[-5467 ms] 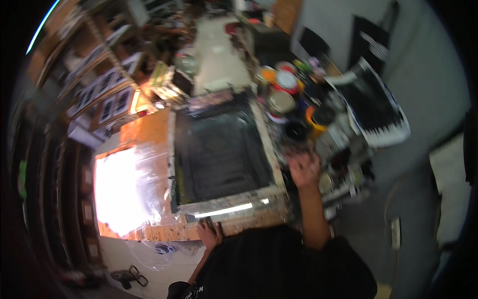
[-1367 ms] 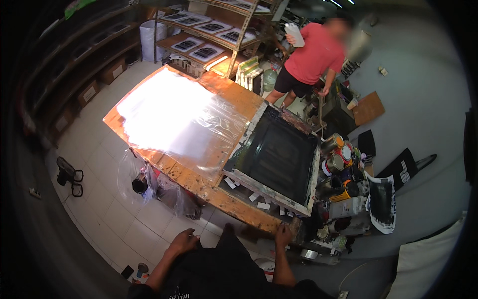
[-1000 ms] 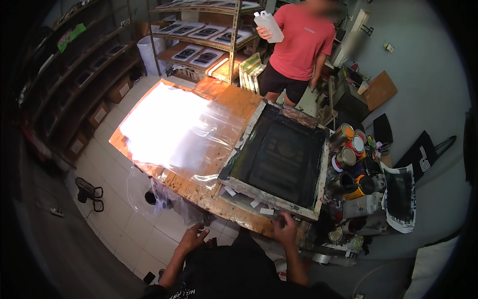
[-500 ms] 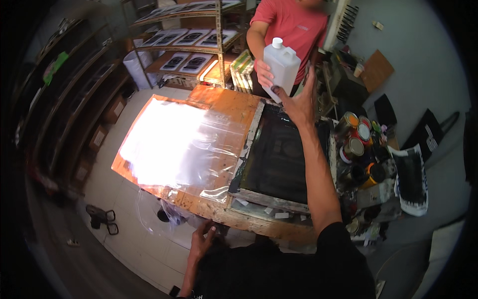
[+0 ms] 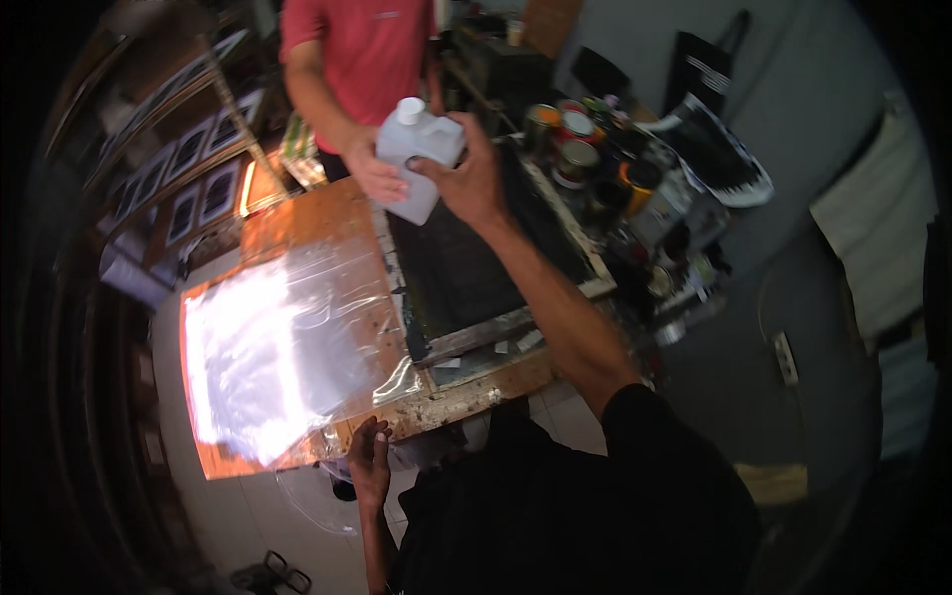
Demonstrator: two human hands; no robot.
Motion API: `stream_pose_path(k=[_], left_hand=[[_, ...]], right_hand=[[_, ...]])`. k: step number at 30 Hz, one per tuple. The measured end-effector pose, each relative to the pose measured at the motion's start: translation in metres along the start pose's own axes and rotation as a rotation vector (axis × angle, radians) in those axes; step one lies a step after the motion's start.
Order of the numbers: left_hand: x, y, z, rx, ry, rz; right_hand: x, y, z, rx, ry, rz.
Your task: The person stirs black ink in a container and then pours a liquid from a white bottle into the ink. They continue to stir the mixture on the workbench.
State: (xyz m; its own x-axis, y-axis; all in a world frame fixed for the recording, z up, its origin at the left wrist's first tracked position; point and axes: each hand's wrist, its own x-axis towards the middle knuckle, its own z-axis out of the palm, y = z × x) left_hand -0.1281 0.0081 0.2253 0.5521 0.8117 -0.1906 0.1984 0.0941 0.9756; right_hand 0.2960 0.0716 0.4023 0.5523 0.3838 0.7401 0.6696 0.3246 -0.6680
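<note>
My right hand [image 5: 474, 183] grips a white plastic jug [image 5: 399, 144] on its handle side, thumb across the front face. The jug has a white screw cap and tilts a little over the table. A person in a red shirt [image 5: 382, 59] stands across from me, and that person's hand [image 5: 375, 174] touches the jug's left side. Below it lies a dark screen-printing frame [image 5: 451, 273]. My left hand [image 5: 369, 461] hangs by the table's front edge, fingers loosely bent and apart, with nothing visible in it.
Clear plastic sheets [image 5: 327, 327] cover the left of the wooden table [image 5: 297, 218], glaring in the light. Several paint cans [image 5: 577, 159] crowd the right side. A rack [image 5: 233, 104] with printed sheets stands at the far left. A grey wall [image 5: 823, 129] bounds the right.
My view has turned to the right, so the scene sits further left. My right hand has gone from reaching at the jug to gripping it. The other person's hand is still on it.
</note>
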Motion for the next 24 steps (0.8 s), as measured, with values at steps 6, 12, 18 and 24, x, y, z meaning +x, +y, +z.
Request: stream_pose_path(k=[6,12,18,24], left_hand=[[0.031,0.062,0.036,0.024,-0.237,0.092],[0.045,0.103,0.088,-0.031,-0.409,0.167],[0.074,0.159,0.176,0.017,-0.513,0.292],[0.12,0.226,0.344,0.164,-0.66,0.453]], right_hand=[[-0.018,-0.053,-0.083,-0.198,0.047,0.164],[-0.032,-0.118,-0.215,-0.434,-0.026,0.407],[-0.103,-0.091,-0.359,-0.654,0.068,0.58],[-0.177,-0.023,-0.402,-0.879,0.053,0.707]])
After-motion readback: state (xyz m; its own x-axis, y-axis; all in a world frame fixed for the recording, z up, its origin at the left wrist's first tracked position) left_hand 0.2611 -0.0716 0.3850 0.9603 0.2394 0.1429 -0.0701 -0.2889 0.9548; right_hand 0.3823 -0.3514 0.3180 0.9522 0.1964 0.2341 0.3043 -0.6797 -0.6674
